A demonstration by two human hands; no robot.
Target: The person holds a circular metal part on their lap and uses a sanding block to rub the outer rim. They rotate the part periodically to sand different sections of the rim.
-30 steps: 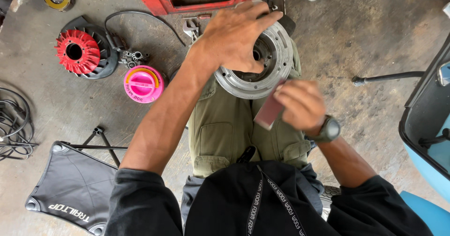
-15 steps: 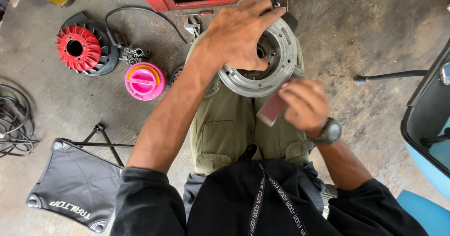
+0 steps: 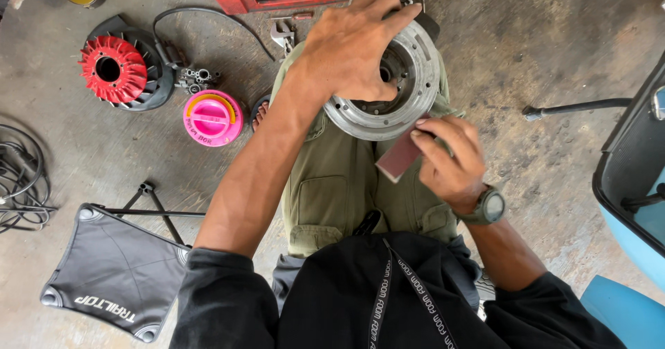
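Head view | metal flywheel ring [image 3: 415, 79] steadied on lap, gripped by left hand [image 3: 353, 44] | reddish sandpaper strip [image 3: 400, 157] pinched in right hand [image 3: 450, 158], pressed at ring's lower rim | rim dull; sanding judged unfinished.

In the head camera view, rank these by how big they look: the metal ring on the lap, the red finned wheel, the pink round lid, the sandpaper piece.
1. metal ring, though it sits nearer the camera
2. red finned wheel
3. pink round lid
4. sandpaper piece

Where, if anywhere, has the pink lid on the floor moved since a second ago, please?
No. The pink lid lies just right of the red fan wheel, as before.
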